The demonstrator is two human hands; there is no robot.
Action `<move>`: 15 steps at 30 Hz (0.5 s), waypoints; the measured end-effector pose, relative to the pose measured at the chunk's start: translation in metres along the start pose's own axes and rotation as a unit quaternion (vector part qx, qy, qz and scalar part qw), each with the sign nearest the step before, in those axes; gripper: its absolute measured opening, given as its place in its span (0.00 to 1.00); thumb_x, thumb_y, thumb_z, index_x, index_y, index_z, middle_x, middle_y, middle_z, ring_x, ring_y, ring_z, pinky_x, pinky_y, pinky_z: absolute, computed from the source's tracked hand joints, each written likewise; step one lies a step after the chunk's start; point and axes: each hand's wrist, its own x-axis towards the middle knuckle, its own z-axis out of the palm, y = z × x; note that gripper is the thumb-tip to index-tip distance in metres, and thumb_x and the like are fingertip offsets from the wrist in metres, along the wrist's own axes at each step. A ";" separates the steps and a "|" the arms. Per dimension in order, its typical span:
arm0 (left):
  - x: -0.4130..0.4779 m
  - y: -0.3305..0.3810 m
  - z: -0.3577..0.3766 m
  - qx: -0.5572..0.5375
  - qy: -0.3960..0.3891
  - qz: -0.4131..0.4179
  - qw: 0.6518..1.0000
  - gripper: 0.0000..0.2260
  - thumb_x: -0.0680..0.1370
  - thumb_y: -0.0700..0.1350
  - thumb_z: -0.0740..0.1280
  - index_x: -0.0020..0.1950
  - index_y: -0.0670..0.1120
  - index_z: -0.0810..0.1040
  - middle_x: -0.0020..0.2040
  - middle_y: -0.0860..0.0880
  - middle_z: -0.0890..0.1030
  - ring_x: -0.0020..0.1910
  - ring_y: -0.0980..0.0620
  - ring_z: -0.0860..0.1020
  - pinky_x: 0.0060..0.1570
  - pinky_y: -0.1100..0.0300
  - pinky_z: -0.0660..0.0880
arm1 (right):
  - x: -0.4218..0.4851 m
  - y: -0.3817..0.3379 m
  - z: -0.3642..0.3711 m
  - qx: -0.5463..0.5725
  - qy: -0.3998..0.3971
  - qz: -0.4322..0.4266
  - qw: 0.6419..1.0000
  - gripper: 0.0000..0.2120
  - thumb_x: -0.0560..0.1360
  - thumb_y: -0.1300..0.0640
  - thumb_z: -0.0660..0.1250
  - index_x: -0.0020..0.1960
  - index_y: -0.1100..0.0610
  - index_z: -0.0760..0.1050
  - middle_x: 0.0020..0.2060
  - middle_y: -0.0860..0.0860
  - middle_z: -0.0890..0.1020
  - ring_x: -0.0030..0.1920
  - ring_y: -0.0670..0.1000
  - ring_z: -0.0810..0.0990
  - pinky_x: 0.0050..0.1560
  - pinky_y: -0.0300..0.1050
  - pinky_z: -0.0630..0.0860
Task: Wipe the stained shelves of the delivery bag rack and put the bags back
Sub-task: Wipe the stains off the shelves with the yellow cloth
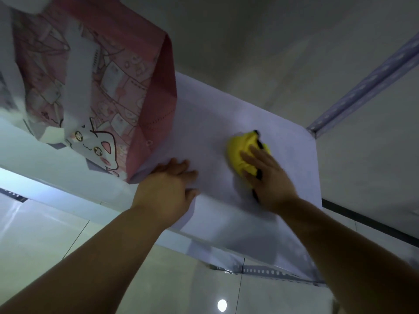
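Directly under right grip (267, 177) lies yellow cloth (239, 149).

Bag (95, 91) on shelf (226, 114) left of cloth (240, 152) (well apart)

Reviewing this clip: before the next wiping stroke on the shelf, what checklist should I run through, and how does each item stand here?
1. Right hand pressing the yellow cloth: ok, its fingers lie straight over the cloth.
2. Cloth in contact with the shelf: ok, it lies on the surface near the right end.
3. Left hand bracing: ok, it rests flat on the shelf's front edge.
4. Pink bag out of the wiping path: not ok, it stands on the shelf's left part, right beside the left hand.
5. Stains removed from the wiped area: cannot tell, the surface is dim and blurred.
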 end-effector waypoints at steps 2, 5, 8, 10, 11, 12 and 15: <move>0.000 -0.002 0.003 -0.003 -0.001 -0.009 1.000 0.18 0.73 0.50 0.69 0.62 0.48 0.78 0.67 0.46 0.74 0.67 0.44 0.71 0.64 0.50 0.66 | -0.004 0.024 -0.010 -0.013 0.002 0.100 0.995 0.20 0.77 0.51 0.63 0.69 0.50 0.68 0.74 0.52 0.60 0.75 0.54 0.55 0.72 0.46 0.55; -0.001 -0.004 0.007 -0.001 0.007 -0.004 1.000 0.18 0.74 0.50 0.67 0.63 0.48 0.77 0.68 0.46 0.73 0.68 0.45 0.69 0.65 0.51 0.64 | 0.019 0.025 -0.007 -0.055 -0.006 0.225 0.973 0.23 0.79 0.47 0.57 0.73 0.45 0.60 0.76 0.49 0.54 0.75 0.57 0.50 0.73 0.52 0.50; 0.000 -0.004 0.005 0.003 -0.001 0.013 1.000 0.16 0.72 0.49 0.68 0.58 0.45 0.79 0.64 0.43 0.76 0.63 0.42 0.73 0.62 0.48 0.68 | 0.051 -0.010 0.013 -0.102 -0.022 0.245 0.964 0.24 0.79 0.47 0.51 0.75 0.46 0.54 0.77 0.52 0.49 0.75 0.58 0.46 0.74 0.52 0.41; 0.000 -0.004 0.002 0.009 -0.010 0.024 1.000 0.16 0.70 0.48 0.69 0.56 0.44 0.81 0.61 0.42 0.78 0.59 0.40 0.76 0.58 0.47 0.72 | 0.055 -0.037 0.027 -0.099 -0.018 0.181 0.978 0.24 0.79 0.45 0.52 0.75 0.44 0.56 0.76 0.50 0.51 0.75 0.57 0.48 0.74 0.50 0.42; -0.001 -0.004 0.001 0.009 -0.011 0.027 1.000 0.16 0.68 0.46 0.72 0.54 0.43 0.81 0.59 0.40 0.79 0.57 0.39 0.77 0.55 0.45 0.73 | 0.050 -0.048 0.032 -0.086 -0.014 0.141 0.986 0.24 0.79 0.44 0.54 0.74 0.44 0.58 0.76 0.49 0.53 0.75 0.57 0.49 0.74 0.50 0.44; -0.001 -0.004 0.000 0.007 -0.012 0.028 1.000 0.16 0.67 0.45 0.74 0.53 0.42 0.82 0.57 0.39 0.80 0.55 0.38 0.78 0.53 0.44 0.74 | 0.041 -0.054 0.034 -0.067 -0.010 0.108 0.992 0.24 0.78 0.44 0.55 0.73 0.43 0.59 0.76 0.47 0.54 0.75 0.56 0.50 0.74 0.49 0.46; -0.003 -0.003 -0.001 0.006 -0.017 0.024 1.000 0.16 0.67 0.43 0.76 0.54 0.41 0.82 0.57 0.38 0.80 0.55 0.36 0.78 0.54 0.41 0.74 | -0.002 -0.050 0.028 -0.014 0.005 0.058 0.998 0.23 0.77 0.43 0.59 0.71 0.42 0.63 0.75 0.44 0.58 0.75 0.52 0.52 0.70 0.48 0.57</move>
